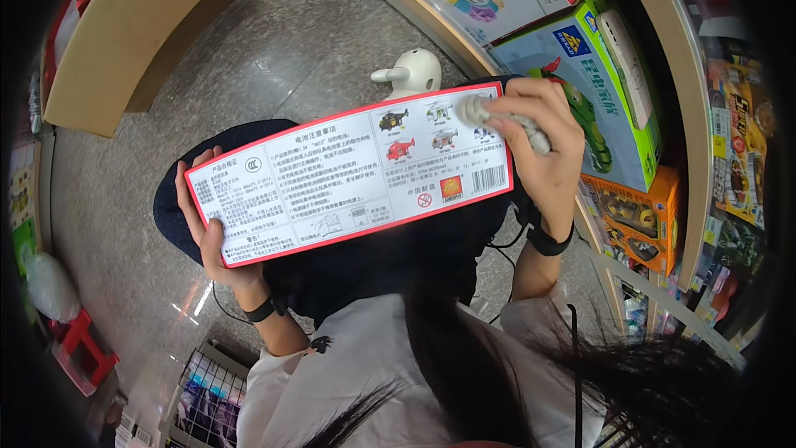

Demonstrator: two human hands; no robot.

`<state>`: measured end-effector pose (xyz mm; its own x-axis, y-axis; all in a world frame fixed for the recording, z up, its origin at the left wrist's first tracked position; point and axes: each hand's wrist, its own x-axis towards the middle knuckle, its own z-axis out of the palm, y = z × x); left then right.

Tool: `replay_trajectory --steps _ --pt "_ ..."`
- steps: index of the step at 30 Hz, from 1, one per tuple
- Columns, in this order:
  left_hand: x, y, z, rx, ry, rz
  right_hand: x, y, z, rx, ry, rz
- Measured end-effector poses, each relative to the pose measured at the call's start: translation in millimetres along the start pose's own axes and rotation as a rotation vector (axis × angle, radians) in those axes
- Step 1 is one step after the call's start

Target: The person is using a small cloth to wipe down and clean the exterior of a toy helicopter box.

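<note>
i see the box (348, 191) over the lap, probably light and stiff, best held by its ends, my left hand (217, 241) gripping one, my right hand (551, 129) clutching a grey cloth (476, 117)

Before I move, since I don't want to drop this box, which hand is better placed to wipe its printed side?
Probably the right hand: it holds the gray cloth over one end of the box, while the left hand grips the opposite end and can steady it.

Smooth, semi-glossy cardbd box (356, 187); matt brown ctn (124, 41); polished, speckled stone-look flr (332, 41).
</note>
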<state>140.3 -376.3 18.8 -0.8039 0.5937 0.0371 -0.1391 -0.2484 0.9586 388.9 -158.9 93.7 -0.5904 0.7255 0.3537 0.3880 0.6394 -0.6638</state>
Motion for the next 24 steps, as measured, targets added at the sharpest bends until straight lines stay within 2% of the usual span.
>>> replay_trajectory --steps 6,12,14,16,17,19,20,22,24 --pt "0 2 1 0.050 -0.033 0.004 -28 0 -17 0.047 -0.092 0.036" --pt "0 4 4 0.080 -0.013 -0.009 -49 4 -31 0.120 -0.241 -0.010" --pt "-2 5 4 0.067 -0.023 -0.012 -51 1 -29 0.130 -0.230 -0.021" --pt "-2 7 4 0.086 -0.010 -0.016 -50 -6 -22 0.023 -0.094 0.037" --pt "-2 9 5 0.086 0.001 -0.033 -50 -10 -16 0.032 -0.101 0.035" --pt "-2 9 4 0.081 0.011 -0.045 -48 -17 -3 -0.022 0.093 0.110" --pt "-3 9 4 0.087 0.023 -0.044 -47 -20 3 -0.013 0.084 0.106" --pt "-4 9 4 0.106 0.018 -0.039 -45 -26 16 -0.152 0.244 0.124" --pt "-2 8 6 0.089 0.033 -0.024 -43 -35 28 -0.179 0.283 0.131"
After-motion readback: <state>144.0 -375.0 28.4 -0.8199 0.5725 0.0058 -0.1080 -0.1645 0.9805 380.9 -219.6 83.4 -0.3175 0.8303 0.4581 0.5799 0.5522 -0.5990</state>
